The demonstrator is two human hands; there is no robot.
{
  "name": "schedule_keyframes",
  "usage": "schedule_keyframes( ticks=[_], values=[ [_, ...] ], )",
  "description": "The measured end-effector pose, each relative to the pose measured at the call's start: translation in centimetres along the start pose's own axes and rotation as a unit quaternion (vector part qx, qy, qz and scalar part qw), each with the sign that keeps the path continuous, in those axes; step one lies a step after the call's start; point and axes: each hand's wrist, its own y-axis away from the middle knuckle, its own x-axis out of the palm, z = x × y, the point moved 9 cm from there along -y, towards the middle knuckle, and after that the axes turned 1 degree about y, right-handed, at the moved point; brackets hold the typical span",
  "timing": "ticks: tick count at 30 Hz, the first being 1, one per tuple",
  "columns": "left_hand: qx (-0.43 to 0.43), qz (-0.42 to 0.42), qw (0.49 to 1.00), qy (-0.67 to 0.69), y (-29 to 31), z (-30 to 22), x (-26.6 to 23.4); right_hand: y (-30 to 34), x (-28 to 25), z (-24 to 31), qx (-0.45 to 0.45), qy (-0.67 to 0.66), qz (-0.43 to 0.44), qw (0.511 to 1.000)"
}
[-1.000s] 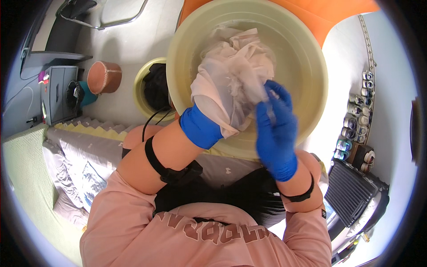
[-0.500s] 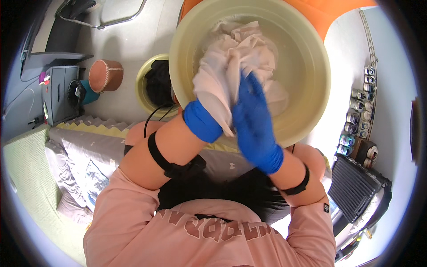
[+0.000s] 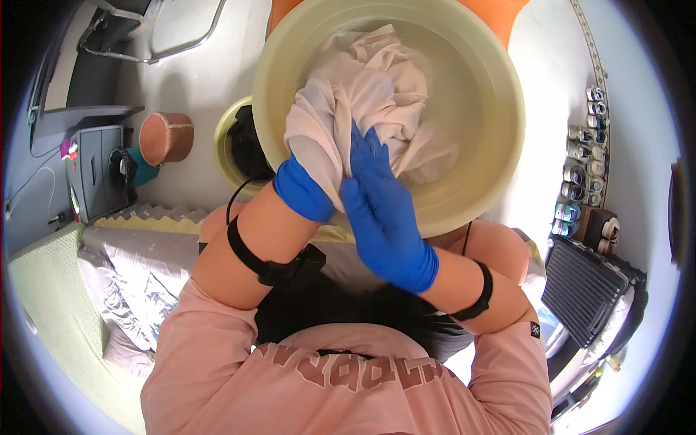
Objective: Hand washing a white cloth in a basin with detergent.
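Pale pink wet cloth (image 3: 388, 90), bunched and folded, lies in a large cream-yellow basin (image 3: 500, 156) with cloudy water. My left hand (image 3: 304, 190), in a blue glove, is draped over by the cloth. Only its glove cuff shows, so its fingers are hidden. Against the near side of the cloth rests my right hand (image 3: 384, 214), also blue-gloved, with fingers stretched out and their tips touching the folds beside the covered left hand. Part of the cloth spreads into the water to the right.
A smaller yellow basin (image 3: 225, 156) with dark cloth (image 3: 248, 145) stands left of the large one. Beyond it are a brown round stool (image 3: 167, 138) and a grey cabinet (image 3: 99, 170). Several shoes (image 3: 576, 174) line the right wall near a black ribbed case (image 3: 582, 290).
My right hand has slid a little left along the cloth, closer to the left hand. The whole view has shifted, so the basin sits farther left in it.
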Motion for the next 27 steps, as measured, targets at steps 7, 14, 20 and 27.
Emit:
schedule_keyframes(
  ticks=[7,14,20,27],
  values=[
    [0.109,0.358,0.903,0.213,0.2,-1.0,3.5,-0.8,-0.6,-1.3,0.035,-0.05,-0.028,0.998],
    [0.144,0.284,0.921,-0.223,-1.6,-1.1,1.9,-2.5,-0.9,-2.4,0.045,-0.125,-0.012,0.991],
    [-0.003,0.068,0.994,0.091,1.7,-1.9,5.1,-3.1,-1.5,-2.7,0.046,-0.068,-0.008,0.997],
    [0.045,0.514,0.79,0.332,0.4,-1.2,2.2,-1.9,0.2,-1.1,0.0,-0.035,0.002,0.999]
  ],
)
